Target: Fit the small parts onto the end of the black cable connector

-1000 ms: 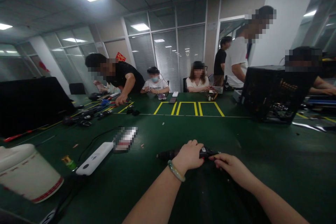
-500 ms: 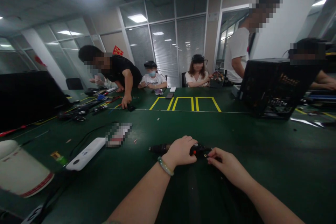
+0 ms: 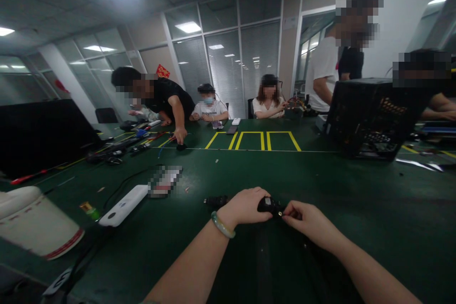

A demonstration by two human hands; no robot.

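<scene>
A black electric screwdriver (image 3: 215,201), long and round, lies nearly level just above the green table, its narrow end pointing left. My left hand (image 3: 245,205), with a jade-coloured bangle at the wrist, is wrapped over its body. A grey label patch shows beside the thumb. At the tool's right end my right hand (image 3: 301,217) pinches a small black cable plug (image 3: 280,213) with a bright tip, close against the tool. Whether the plug sits in the tool I cannot tell.
On the left are a white power bank (image 3: 124,205), a phone (image 3: 166,181), a small green bottle (image 3: 90,211) and a cream paper cup (image 3: 39,223). A black computer case (image 3: 366,118) stands at the back right. Co-workers are around the far side.
The screwdriver has turned in my left hand: a red spot no longer shows and a grey label does. My right hand stays at its right end. The view has shifted slightly.
</scene>
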